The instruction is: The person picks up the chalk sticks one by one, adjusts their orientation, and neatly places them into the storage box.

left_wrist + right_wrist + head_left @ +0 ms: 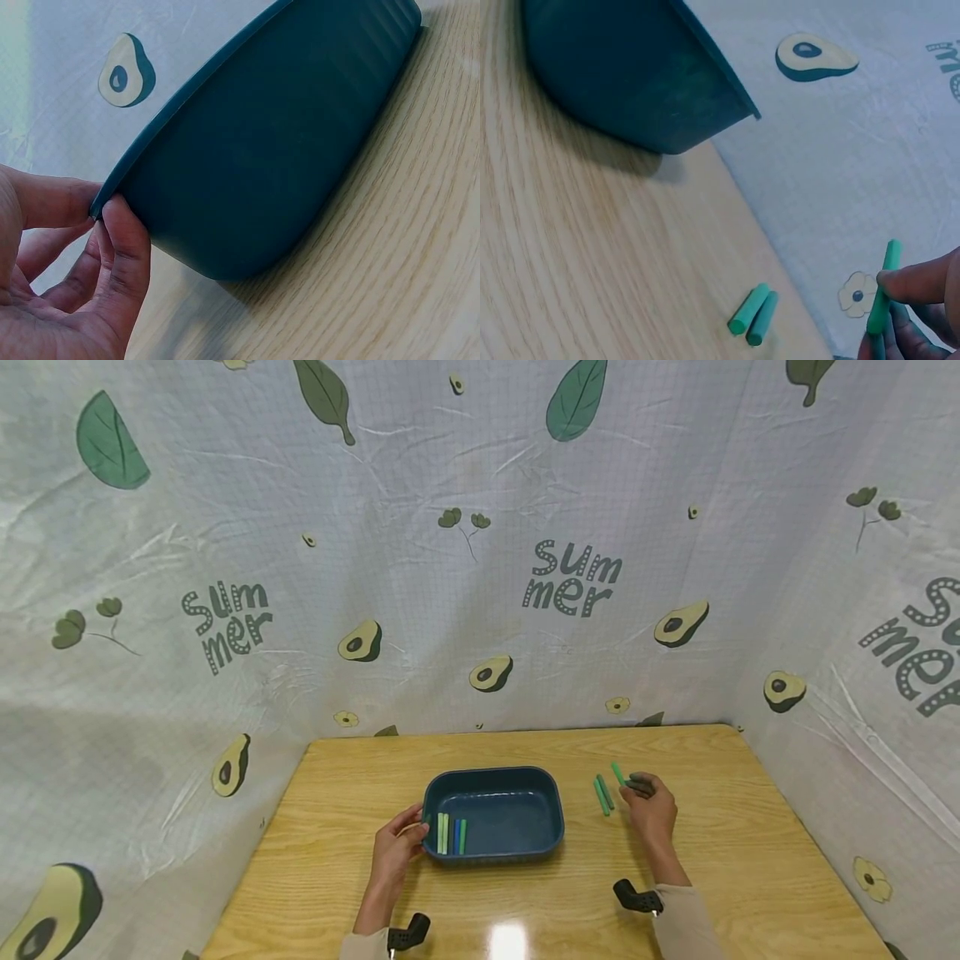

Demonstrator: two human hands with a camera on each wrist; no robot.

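Note:
A dark teal rectangular bin [497,862] stands on the table in the head view. My left hand [395,850] pinches its left rim between thumb and fingers, as the left wrist view [82,270] also shows up close. To the right of the bin, my right hand [651,810] holds a bright green chalk stick [885,289] between thumb and fingers, raised off the tabletop. Two more green chalk sticks, a lighter one [748,309] and a darker one [762,319], lie side by side on the table between the bin and that hand.
Along the bin's left end lie several sticks, among them pale green [442,833], blue [457,837] and green [462,837] ones. The wooden table [330,860] meets a white printed cloth [420,693] at its back and sides.

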